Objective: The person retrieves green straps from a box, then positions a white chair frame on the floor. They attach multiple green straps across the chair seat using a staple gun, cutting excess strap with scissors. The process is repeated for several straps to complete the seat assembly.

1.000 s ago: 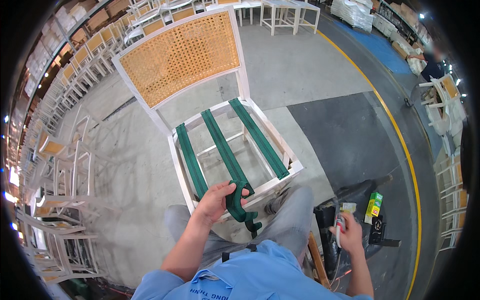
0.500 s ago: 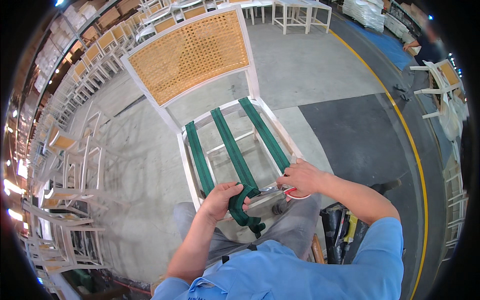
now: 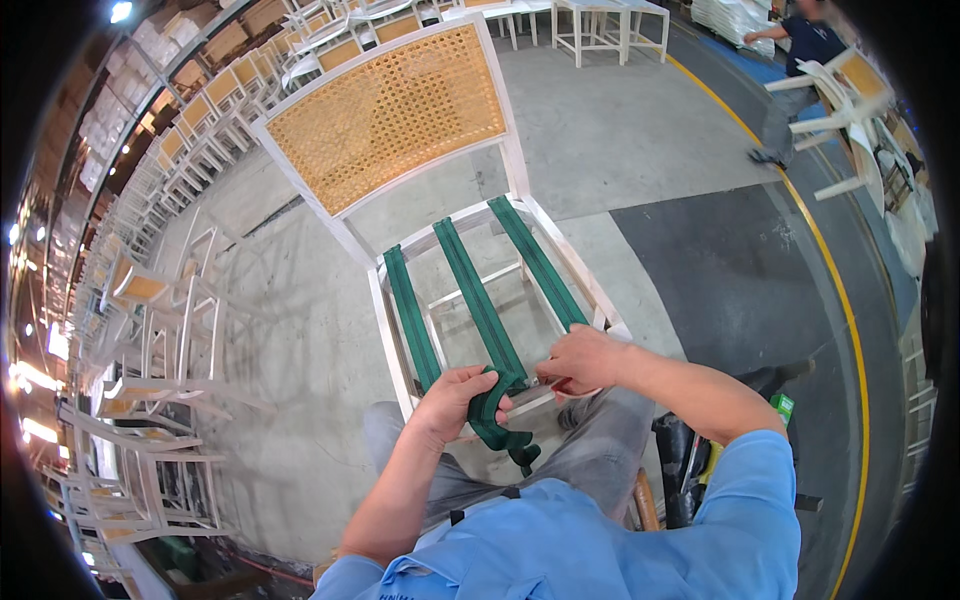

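In front of me stands a white chair frame [image 3: 569,262] with a woven cane backrest [image 3: 390,112]. Three green webbing straps [image 3: 474,285] run from the back rail to the front rail of its seat. My left hand [image 3: 446,405] pinches the loose, folded end [image 3: 486,412] of the middle strap, which dangles between my knees. My right hand [image 3: 588,360] is closed around scissors with red handles [image 3: 562,386]. Their blades reach toward the webbing at the front rail, mostly hidden by the fingers and strap.
Rows of white chair frames [image 3: 185,330] line the left side. White stools [image 3: 590,30] stand at the back. On the right, beyond the yellow floor line [image 3: 835,290], a person [image 3: 800,50] carries a chair [image 3: 850,95]. Dark tools [image 3: 682,465] hang beside my right leg.
My right hand has moved slightly left toward the strap's end, and the scissor handles look closer together. My left hand keeps its pinch. The person with the chair has come further into view.
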The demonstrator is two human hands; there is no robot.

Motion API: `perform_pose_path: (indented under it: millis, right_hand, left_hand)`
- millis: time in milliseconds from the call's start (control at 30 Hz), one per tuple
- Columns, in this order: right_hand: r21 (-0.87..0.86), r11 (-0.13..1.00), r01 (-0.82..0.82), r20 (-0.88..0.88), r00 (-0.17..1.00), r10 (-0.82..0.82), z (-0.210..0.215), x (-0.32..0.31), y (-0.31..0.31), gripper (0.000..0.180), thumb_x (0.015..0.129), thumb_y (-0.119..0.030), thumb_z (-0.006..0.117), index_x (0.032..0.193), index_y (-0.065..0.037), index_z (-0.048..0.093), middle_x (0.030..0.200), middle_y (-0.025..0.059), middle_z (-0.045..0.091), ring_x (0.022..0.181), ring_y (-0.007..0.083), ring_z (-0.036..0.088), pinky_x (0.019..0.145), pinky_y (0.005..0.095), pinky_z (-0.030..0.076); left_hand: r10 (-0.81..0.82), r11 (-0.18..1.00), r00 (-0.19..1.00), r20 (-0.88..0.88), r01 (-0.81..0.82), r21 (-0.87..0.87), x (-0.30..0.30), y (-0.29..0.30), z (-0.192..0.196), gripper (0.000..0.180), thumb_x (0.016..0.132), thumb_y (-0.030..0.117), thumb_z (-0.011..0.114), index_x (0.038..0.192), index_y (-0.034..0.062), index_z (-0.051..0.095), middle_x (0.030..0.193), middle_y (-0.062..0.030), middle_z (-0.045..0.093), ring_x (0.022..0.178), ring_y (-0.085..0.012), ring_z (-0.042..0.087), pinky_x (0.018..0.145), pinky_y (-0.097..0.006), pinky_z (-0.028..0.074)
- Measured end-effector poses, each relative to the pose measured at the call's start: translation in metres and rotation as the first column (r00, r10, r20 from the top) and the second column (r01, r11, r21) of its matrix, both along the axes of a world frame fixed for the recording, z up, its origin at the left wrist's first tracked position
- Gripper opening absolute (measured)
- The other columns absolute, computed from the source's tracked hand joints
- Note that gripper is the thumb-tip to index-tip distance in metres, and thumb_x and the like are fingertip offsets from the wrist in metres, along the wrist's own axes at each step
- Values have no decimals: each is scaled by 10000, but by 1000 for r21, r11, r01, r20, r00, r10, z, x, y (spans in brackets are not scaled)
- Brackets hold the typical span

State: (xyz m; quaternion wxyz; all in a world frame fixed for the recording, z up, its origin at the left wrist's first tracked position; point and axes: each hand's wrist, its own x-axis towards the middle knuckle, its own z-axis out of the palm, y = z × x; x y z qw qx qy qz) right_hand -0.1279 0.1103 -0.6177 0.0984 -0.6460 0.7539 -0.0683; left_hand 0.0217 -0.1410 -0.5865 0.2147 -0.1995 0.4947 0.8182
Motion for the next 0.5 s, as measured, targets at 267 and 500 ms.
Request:
perform_pose_path:
  millis: [267,500]
  right_hand:
    - [-318,399,860,390,502,-772,-21,90,124,492,835,-418,860,1201,-150,669,958,109,734,873,349,721,734,444,546]
    - [-257,-332,908,97,-317,-943,-67,258,304,473,884,-234,751,1329,-129,630,1151,170,710,1048,400,700,885,492,566]
  left_hand:
    - [209,978,950,-232,-210,23,19,7,25,221,1081,153,541,1219,-3,614,894,-185,745,776,-319,748,714,-432,642]
    - [157,988,931,-331,-153,37,22,30,50,231,1091,170,524,1237,23,624,907,-175,748,778,-334,749,742,-472,640]
